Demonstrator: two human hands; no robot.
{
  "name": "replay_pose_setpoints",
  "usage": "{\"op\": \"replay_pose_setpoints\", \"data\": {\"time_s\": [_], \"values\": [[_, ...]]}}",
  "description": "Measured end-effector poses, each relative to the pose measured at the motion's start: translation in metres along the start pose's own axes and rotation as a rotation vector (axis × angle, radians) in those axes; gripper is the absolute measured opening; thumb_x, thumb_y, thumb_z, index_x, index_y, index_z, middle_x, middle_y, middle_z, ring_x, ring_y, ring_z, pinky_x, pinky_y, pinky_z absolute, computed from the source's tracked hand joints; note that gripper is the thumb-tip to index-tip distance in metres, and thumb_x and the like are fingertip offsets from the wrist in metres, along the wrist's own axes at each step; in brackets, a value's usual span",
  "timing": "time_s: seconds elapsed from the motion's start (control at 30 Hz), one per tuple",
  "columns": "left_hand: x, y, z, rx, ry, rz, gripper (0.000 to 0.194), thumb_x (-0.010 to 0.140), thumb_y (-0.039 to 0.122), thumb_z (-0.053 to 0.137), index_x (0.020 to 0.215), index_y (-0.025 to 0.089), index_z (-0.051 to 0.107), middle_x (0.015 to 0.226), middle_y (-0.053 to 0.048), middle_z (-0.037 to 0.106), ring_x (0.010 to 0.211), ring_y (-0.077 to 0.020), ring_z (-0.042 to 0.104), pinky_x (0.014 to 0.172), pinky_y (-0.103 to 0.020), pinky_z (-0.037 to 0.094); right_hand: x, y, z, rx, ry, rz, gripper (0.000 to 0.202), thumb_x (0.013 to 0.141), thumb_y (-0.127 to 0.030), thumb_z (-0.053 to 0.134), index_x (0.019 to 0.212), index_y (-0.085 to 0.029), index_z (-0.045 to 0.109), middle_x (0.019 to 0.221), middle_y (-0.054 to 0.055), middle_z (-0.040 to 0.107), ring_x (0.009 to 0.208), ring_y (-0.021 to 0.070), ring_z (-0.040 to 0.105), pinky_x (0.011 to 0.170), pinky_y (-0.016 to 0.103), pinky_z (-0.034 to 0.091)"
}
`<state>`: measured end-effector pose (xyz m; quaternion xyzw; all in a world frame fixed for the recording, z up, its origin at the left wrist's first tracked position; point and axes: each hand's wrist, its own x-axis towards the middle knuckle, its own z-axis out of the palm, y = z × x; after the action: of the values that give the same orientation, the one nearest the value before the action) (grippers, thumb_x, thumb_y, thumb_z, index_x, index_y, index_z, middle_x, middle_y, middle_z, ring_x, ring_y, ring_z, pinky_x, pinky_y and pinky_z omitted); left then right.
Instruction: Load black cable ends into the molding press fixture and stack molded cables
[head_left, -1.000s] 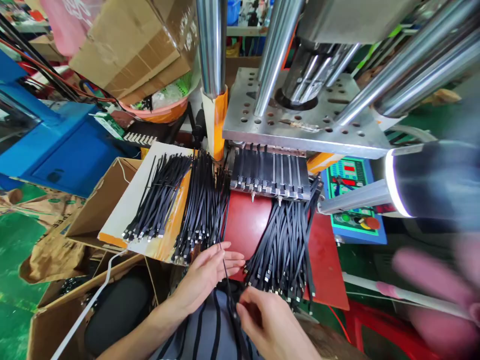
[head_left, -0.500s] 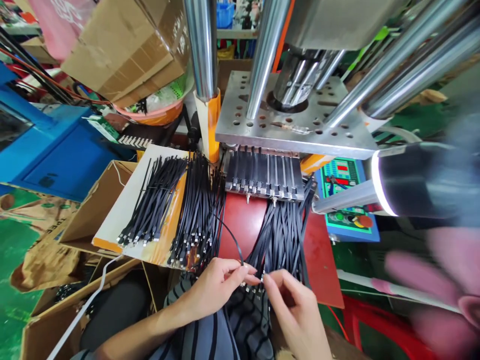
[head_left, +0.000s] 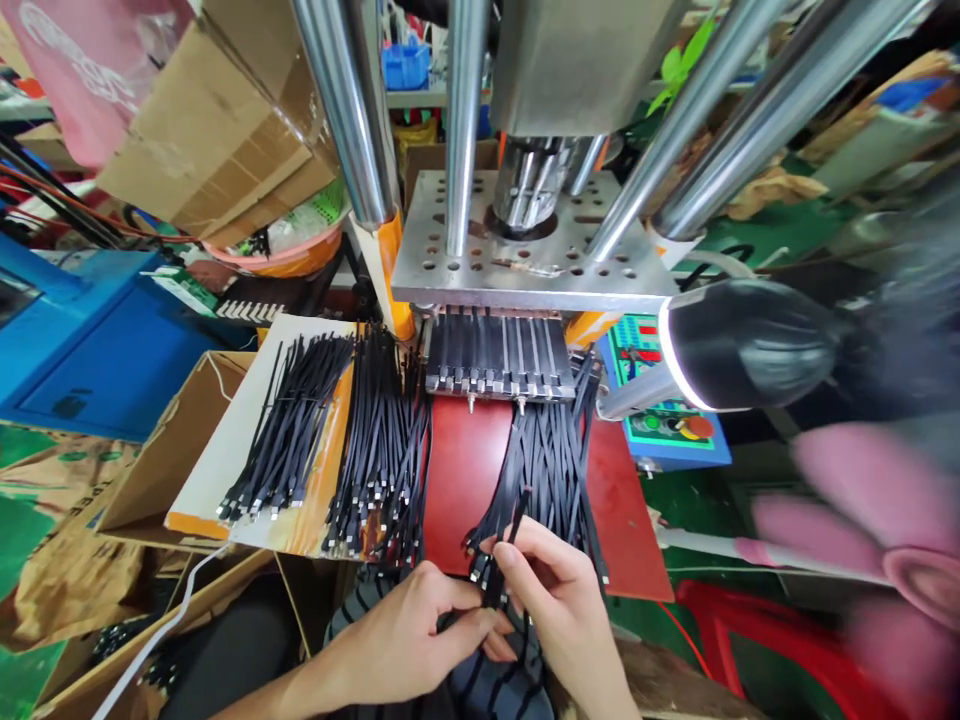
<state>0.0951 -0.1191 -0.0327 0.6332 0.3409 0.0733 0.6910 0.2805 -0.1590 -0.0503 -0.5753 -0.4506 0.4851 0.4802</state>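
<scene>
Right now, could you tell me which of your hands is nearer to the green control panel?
Right. The right hand sits below-left of the green control panel; the left hand lies farther left, beyond the right one.

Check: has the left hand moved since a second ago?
Yes. The left hand left the cardboard sheet edge and shifted right, meeting the right hand at one cable below the red mat.

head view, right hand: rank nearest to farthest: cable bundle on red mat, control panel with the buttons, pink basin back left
1. cable bundle on red mat: directly above the right hand, ends touching its fingers.
2. control panel: up and to the right, beside the press.
3. pink basin: far back left, under the cardboard box.
</scene>
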Motion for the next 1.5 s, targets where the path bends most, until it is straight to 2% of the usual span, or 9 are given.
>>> {"op": "replay_pose_setpoints", "data": {"time_s": [0.17,0.3,0.4,0.5,0.67,0.83,1.07,1.33,1.5], "values": [[0.009,0.003,-0.024,0.294,-0.046,0.042,0.024,0.098,0.031,0.061,0.089,0.019,0.079,0.086,-0.003,0.079,0.08,-0.0207,0.073,0.08,-0.027,0.052,0.008,0.002,0.012,-0.072,0.076,-0.122,0.04,0.101,-0.039,0.061,0.067,-0.019,0.057,0.068,-0.002,0.049,0.062,0.0119,0.047,0.056,0.024,0.037],[0.034,0.034,-0.045,0.152,0.237,0.212,0.028,0.097,0.035,0.065,0.119,0.02,0.074,0.108,-0.005,0.077,0.099,-0.021,0.07,0.09,-0.028,0.052,0.007,0.004,0.016,-0.139,0.064,-0.193,0.036,0.102,-0.033,0.06,0.068,-0.019,0.057,0.069,-0.002,0.05,0.062,0.0116,0.046,0.055,0.023,0.036],[0.051,0.054,-0.057,0.16,0.329,0.336,0.025,0.098,0.037,0.064,0.101,0.017,0.079,0.094,-0.006,0.077,0.087,-0.0195,0.069,0.083,-0.029,0.052,0.005,0.008,0.019,-0.189,0.07,-0.234,0.031,0.101,-0.028,0.062,0.071,-0.019,0.061,0.068,-0.002,0.05,0.061,0.0113,0.047,0.055,0.023,0.037],[0.057,0.059,-0.061,0.128,0.258,0.356,0.03,0.098,0.039,0.065,0.086,0.016,0.08,0.09,-0.008,0.077,0.084,-0.0201,0.07,0.08,-0.03,0.053,0.006,0.012,0.018,-0.202,0.12,-0.266,0.022,0.101,-0.023,0.062,0.079,-0.02,0.067,0.073,-0.001,0.057,0.064,0.012,0.052,0.059,0.023,0.041],[0.053,0.052,-0.062,0.02,0.162,0.358,0.032,0.096,0.045,0.068,0.09,0.018,0.083,0.092,-0.009,0.077,0.087,-0.0207,0.071,0.081,-0.032,0.055,0.014,0.008,0.013,-0.206,0.122,-0.305,0.014,0.099,-0.021,0.063,0.088,-0.022,0.072,0.078,0.0,0.063,0.067,0.0133,0.057,0.062,0.023,0.046],[0.058,0.05,-0.064,-0.148,0.094,0.289,0.036,0.089,0.052,0.075,0.089,0.017,0.082,0.089,-0.009,0.075,0.079,-0.0179,0.068,0.073,-0.03,0.055,0.02,0.001,0.014,-0.159,0.09,-0.275,0.026,0.099,-0.026,0.063,0.075,-0.021,0.068,0.075,0.002,0.062,0.068,0.015,0.057,0.064,0.025,0.048],[0.078,0.05,-0.07,-0.432,-0.066,0.18,0.041,0.072,0.054,0.089,0.078,0.015,0.077,0.073,-0.003,0.068,0.059,-0.011,0.061,0.06,-0.025,0.053,0.015,-0.001,0.014,-0.134,0.129,-0.275,0.02,0.098,-0.024,0.065,0.08,-0.021,0.07,0.075,0.001,0.06,0.065,0.0142,0.055,0.06,0.024,0.046],[0.084,0.07,-0.068,0.099,0.245,0.453,0.033,0.087,0.048,0.078,0.078,0.016,0.077,0.077,-0.005,0.072,0.07,-0.0147,0.063,0.066,-0.027,0.05,0.027,0.008,0.02,-0.211,0.271,-0.254,0.03,0.1,-0.029,0.062,0.073,-0.021,0.051,0.07,-0.003,0.046,0.062,0.0121,0.046,0.058,0.024,0.039],[0.131,0.076,-0.098,0.138,0.364,0.455,0.028,0.087,0.038,0.076,0.074,0.014,0.071,0.068,0.0,0.066,0.06,-0.0104,0.057,0.06,-0.023,0.046,0.019,0.03,0.017,-0.128,-0.081,0.003,0.035,0.1,-0.042,0.059,0.073,-0.021,0.054,0.068,-0.003,0.052,0.059,0.0126,0.051,0.054,0.023,0.042]]}}
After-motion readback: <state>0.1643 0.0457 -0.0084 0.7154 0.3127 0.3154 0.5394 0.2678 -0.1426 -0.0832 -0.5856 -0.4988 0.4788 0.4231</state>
